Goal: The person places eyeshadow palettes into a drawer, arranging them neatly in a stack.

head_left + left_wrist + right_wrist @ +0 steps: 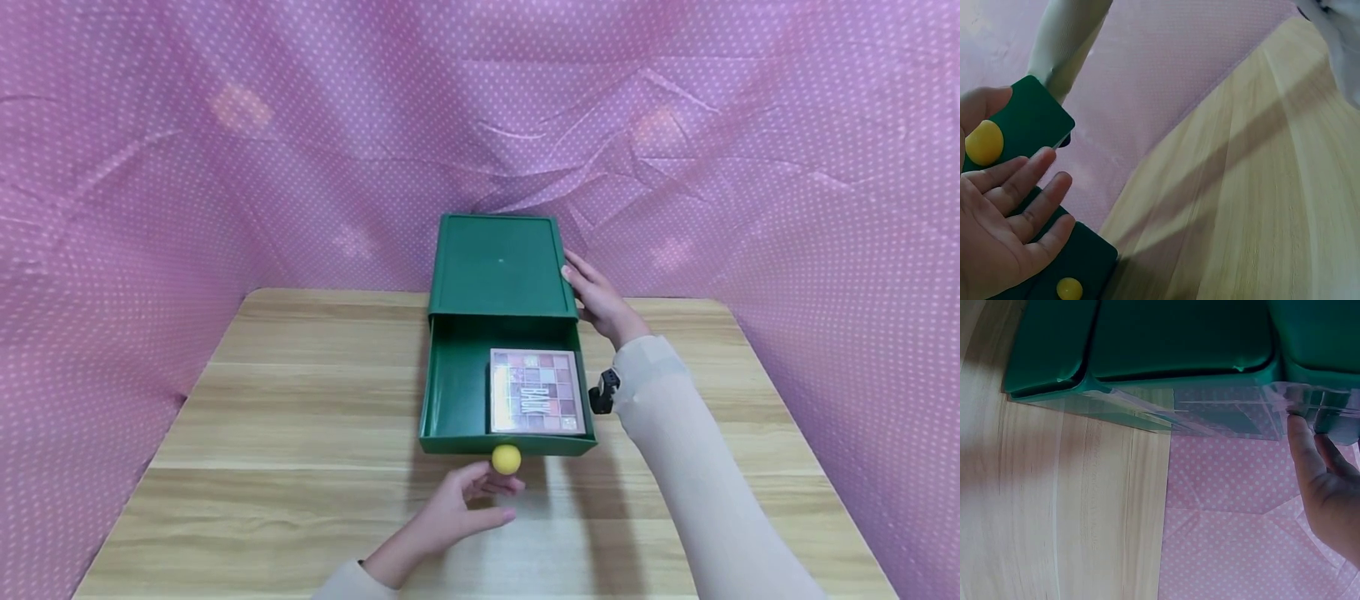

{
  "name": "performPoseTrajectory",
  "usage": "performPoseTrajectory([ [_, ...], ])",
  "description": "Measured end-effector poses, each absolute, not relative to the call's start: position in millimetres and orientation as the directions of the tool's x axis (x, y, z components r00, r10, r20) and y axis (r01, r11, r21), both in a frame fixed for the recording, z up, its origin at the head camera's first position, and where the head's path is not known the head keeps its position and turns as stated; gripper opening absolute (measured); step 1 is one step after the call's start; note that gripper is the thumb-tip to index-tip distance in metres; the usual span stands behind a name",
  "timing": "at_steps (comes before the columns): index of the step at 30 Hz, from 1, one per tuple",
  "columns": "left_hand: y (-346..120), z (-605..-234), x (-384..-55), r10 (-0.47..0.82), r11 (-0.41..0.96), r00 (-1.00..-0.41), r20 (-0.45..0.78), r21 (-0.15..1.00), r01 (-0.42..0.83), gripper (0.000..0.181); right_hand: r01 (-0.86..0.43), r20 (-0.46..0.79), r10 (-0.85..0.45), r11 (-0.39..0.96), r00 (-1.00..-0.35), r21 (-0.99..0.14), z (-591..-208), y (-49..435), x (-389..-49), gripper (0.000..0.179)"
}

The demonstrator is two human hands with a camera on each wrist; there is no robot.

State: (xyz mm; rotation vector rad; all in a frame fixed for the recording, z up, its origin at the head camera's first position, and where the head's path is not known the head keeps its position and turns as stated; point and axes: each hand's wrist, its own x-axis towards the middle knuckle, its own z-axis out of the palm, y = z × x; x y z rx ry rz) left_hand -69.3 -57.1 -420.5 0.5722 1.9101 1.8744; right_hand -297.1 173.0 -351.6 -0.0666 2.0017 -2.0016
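A green drawer cabinet [498,267] stands at the back of the table, its top drawer [459,379] pulled out towards me. Inside the drawer, on the right, lies a flat square eyeshadow palette [536,392] with many colour pans showing on its lid. My left hand [453,510] is just below the drawer's round yellow knob [506,459]; in the left wrist view its fingers [1044,203] are spread and hold nothing. With extended fingers, my right hand [597,302] touches the cabinet's right side, which is transparent in the right wrist view.
A lower drawer with its own yellow knob [1069,289] sits under the pulled-out one. The light wooden table [300,467] carries the cabinet. Pink dotted cloth [360,150] hangs behind and on both sides. A small black device [604,392] is at the right wrist.
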Motion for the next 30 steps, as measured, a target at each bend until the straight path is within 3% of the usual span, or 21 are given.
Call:
performPoseTrajectory([
  [13,-54,-399,-67,0.478,-0.024,-0.876,-0.065,0.996,-0.088,0.024,0.167,-0.165,-0.252,0.014,-0.954,-0.986,-351,171,-291,0.046],
  [30,-53,-415,-80,0.442,0.004,-0.895,-0.064,0.998,-0.070,0.027,0.183,-0.179,-0.248,0.006,-0.952,-0.983,-350,172,-292,0.047],
])
